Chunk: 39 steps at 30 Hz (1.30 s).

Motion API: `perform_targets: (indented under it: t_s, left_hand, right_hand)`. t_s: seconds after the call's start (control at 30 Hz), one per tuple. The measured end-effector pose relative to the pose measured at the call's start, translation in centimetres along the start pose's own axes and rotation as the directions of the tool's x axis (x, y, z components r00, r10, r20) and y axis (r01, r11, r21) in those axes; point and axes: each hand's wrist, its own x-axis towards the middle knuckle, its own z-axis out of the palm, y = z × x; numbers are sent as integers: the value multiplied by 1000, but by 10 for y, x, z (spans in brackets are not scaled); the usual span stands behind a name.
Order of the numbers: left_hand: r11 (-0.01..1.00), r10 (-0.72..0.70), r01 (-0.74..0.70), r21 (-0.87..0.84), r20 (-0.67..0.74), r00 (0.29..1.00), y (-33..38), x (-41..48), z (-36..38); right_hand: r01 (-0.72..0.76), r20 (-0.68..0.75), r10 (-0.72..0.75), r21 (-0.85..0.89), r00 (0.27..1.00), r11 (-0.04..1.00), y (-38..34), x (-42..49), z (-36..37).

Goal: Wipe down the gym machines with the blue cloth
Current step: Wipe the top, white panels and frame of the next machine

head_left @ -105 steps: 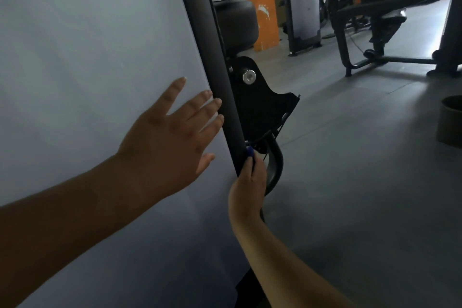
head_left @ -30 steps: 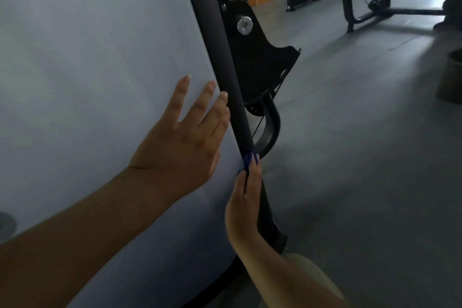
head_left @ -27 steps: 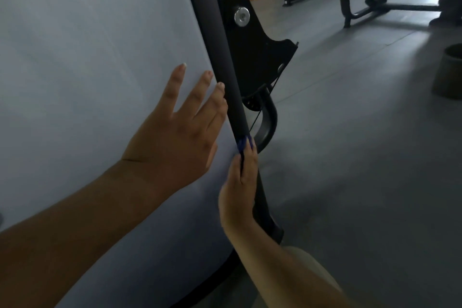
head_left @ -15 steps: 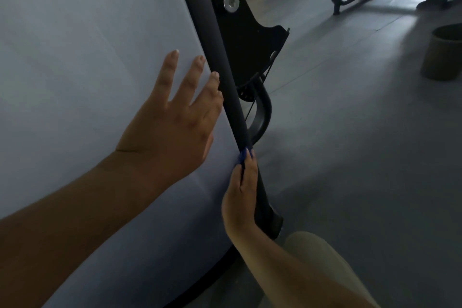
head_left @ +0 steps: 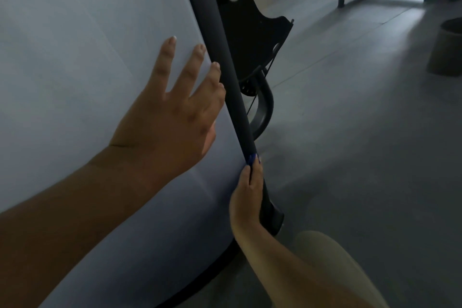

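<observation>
Here, the blue cloth (head_left: 252, 158) is pressed to the black post (head_left: 220, 40) by curled fingers of the right hand (head_left: 246, 197), seemingly for wiping, while the left hand (head_left: 170, 127) is laid flat, fingers spread, on the pale panel (head_left: 87, 45), likely for bracing.

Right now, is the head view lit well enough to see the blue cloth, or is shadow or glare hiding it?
Head view: dim overall, the one bright patch being light on the floor at top right; no glare on the grey panel; the blue cloth shows only as a sliver above the right hand on the black post; the wide lens slightly bows the post.
</observation>
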Motion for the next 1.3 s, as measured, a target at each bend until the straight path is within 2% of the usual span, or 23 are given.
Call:
perform_targets:
  t_s: [0.1, 0.17, 0.23, 0.33, 0.4, 0.47, 0.57, 0.63, 0.67, 0.8, 0.87, 0.97, 1.03, 1.07, 1.2, 1.23, 1.3]
  left_hand:
    - [1000, 11, -11, 21, 10, 1000, 0, -1, 0]
    - [1000, 14, -14, 19, 9, 1000, 0, 0, -1]
    - [1000, 16, -16, 3, 12, 1000, 0, 0, -1]
    - [1000, 9, -9, -17, 8, 1000, -1, -1, -1]
    - [1000, 11, -11, -26, 2, 1000, -1, -1, -1]
    - [1000, 11, -11, -22, 1, 1000, 0, 0, 1]
    - [1000, 14, -14, -21, -3, 1000, 1, -1, 2]
    - [1000, 15, -15, -17, -3, 1000, 2, -1, 3]
    - [1000, 16, -16, -16, -4, 1000, 2, -1, 3]
    - [999, 20, -21, -27, -21, 1000, 0, -1, 3]
    - [999, 21, -22, -26, -28, 999, 1, -2, 6]
    - [1000, 22, -23, -21, -15, 1000, 2, -2, 7]
    - [999, 22, -22, -26, -13, 1000, 3, -3, 7]
    - [1000, 14, -14, -24, -23, 1000, 4, -3, 8]
    - [997, 61, -62, -49, -26, 998, 28, -7, 17]
    - [994, 91, -92, -52, -25, 996, 40, -10, 23]
    - [990, 136, -137, -37, -13, 991, 62, -15, 35]
  right_hand:
    - [229, 47, -229, 6, 972, 973, -40, 1, 10]
    - [294, 80, -295, 15, 952, 956, -45, -1, 12]
    - [250, 76, -247, -22, 966, 968, -17, -4, 4]
    - [-67, 31, 69, -52, 997, 996, 41, -8, -14]
    - [-147, 26, 149, -73, 988, 986, 51, -7, -20]
    - [-77, 38, 79, -45, 996, 996, 27, -2, -13]
    - [164, 67, -162, -30, 985, 986, -11, 5, 2]
    - [209, 55, -208, -21, 977, 978, -6, 6, 3]
    - [180, 37, -180, -14, 983, 984, 7, 6, 0]
    - [-100, -39, 100, 4, 994, 995, 64, 5, -14]
    - [-96, -48, 97, 12, 994, 995, 56, 8, -10]
    - [63, 37, -64, 8, 997, 998, 31, 4, -1]
    - [124, 38, -123, -25, 992, 992, 36, 0, -3]
    - [107, 13, -106, -37, 994, 994, 49, 1, -6]
    - [-185, -80, 187, 27, 979, 982, 86, 10, -15]
    - [-189, -86, 192, 35, 978, 981, 86, 13, -13]
    - [-94, -80, 98, 53, 992, 994, 75, 16, -6]
